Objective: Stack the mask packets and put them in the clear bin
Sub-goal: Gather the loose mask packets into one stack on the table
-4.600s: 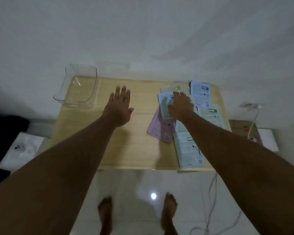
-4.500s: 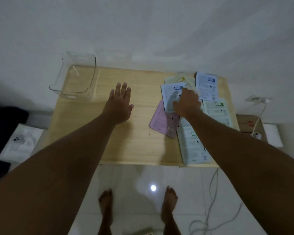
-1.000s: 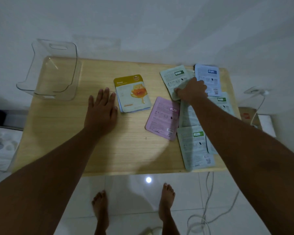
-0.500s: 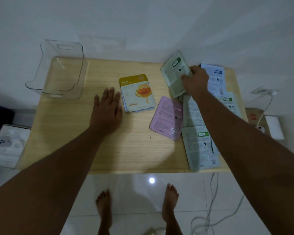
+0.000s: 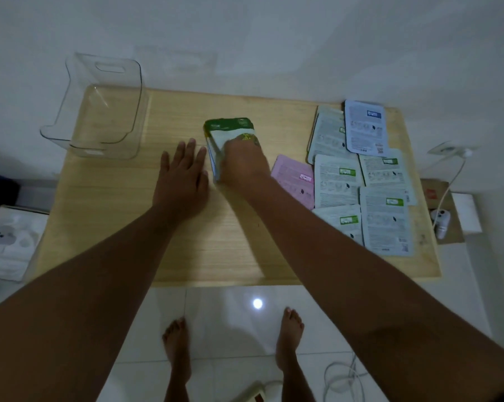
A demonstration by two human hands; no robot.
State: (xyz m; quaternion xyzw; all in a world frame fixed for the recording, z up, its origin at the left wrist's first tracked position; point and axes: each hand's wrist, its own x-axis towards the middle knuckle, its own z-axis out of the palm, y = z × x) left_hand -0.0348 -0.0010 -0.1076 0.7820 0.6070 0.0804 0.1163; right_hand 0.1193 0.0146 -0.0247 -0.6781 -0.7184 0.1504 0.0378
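Observation:
A green-topped mask packet (image 5: 230,128) lies face up on a small stack at the middle of the wooden table (image 5: 187,250). My right hand (image 5: 243,163) rests on its near half, fingers curled on its left edge; the hand is blurred. Just left of the stack, my left hand (image 5: 183,173) lies flat on the table with fingers apart, holding nothing. The clear bin (image 5: 101,111) stands empty at the table's back left corner. A pink packet (image 5: 295,181) lies right of my right wrist. Several pale green and blue packets (image 5: 361,175) are spread face down at the right side.
A wall runs right behind the table. On the floor to the left is a white box (image 5: 8,242). To the right are a cardboard box (image 5: 439,210), a wall socket with a white cable (image 5: 451,172), and more cable near my bare feet.
My right hand lifted a green packet from the right group, carried it left and turned it face up onto the stack, covering the yellow packet. The left hand stayed put.

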